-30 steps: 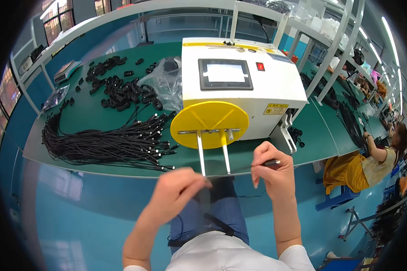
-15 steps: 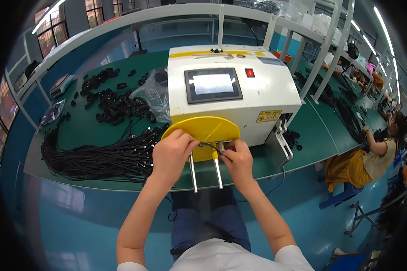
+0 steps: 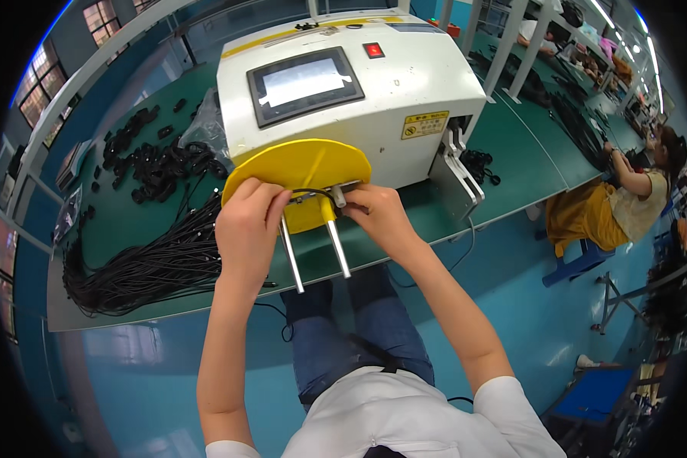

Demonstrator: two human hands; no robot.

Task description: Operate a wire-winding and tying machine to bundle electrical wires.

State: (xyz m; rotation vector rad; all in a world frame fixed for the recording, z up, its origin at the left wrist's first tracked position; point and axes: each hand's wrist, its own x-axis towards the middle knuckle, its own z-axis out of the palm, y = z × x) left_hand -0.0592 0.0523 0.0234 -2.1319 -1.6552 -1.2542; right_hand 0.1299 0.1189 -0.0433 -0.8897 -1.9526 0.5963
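Note:
A thin black cable (image 3: 311,190) arches across the front of a yellow disc (image 3: 305,162) on a white benchtop machine (image 3: 382,95). My left hand (image 3: 246,225) is closed at the disc's left side, thumb and fingers pinching the cable. At the disc's right side, my right hand (image 3: 380,217) pinches near the cable's other part, beside a small grey clamp (image 3: 339,196); its fingertips are partly hidden. Two metal rods, a left rod (image 3: 291,258) and a right rod (image 3: 339,250), stick out from the disc toward me.
Bundled black cables (image 3: 145,267) lie on the green table (image 3: 130,204) at left, with loose black parts (image 3: 141,153) and a clear plastic bag (image 3: 204,126) behind. A metal bracket (image 3: 458,183) juts from the machine's right. Another person (image 3: 641,191) sits farther right.
The view has shifted, so the machine appears lower-left to higher and tilted. My right fingers have moved closer to the clamp, and the cable between my hands now arches upward.

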